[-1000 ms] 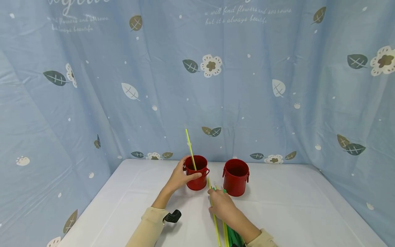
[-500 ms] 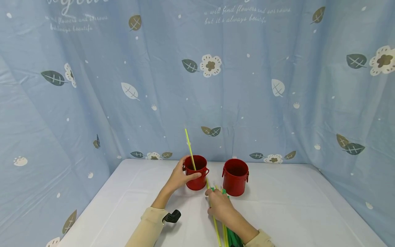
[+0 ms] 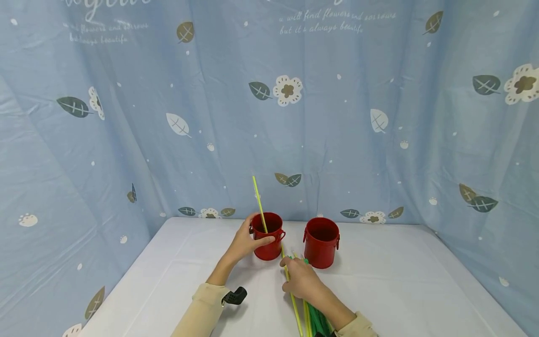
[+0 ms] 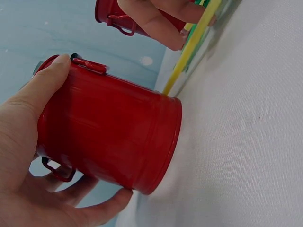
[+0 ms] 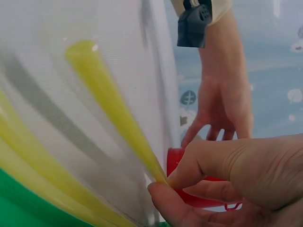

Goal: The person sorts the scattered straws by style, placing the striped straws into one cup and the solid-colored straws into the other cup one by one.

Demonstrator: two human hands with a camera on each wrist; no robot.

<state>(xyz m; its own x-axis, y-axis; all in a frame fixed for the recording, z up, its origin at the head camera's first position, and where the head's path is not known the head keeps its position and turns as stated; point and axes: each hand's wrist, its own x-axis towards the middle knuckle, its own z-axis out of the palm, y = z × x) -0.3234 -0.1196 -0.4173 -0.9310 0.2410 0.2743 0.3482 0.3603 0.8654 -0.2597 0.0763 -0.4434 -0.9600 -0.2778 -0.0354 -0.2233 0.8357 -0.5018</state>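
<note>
My left hand (image 3: 246, 243) grips a red metal bucket (image 3: 268, 251) with small side handles; in the left wrist view the thumb lies along its upper side and the fingers wrap beneath. One thin yellow stick (image 3: 258, 199) leans upright inside that bucket. Just right of it, my right hand (image 3: 304, 281) pinches another yellow stick (image 5: 113, 109) between thumb and forefinger, low over the table. Under the right hand and forearm lie more yellow sticks (image 3: 307, 318) and several green ones (image 3: 317, 323), partly hidden.
A second red bucket (image 3: 321, 252) stands to the right, beyond my right hand. The table (image 3: 400, 281) has a white cloth, and a blue patterned curtain (image 3: 328, 140) hangs behind and at both sides. A black device (image 3: 236, 296) sits on the left wrist.
My right hand has shifted very slightly left with the yellow stick in its fingers. The left hand and both buckets stay where they were.
</note>
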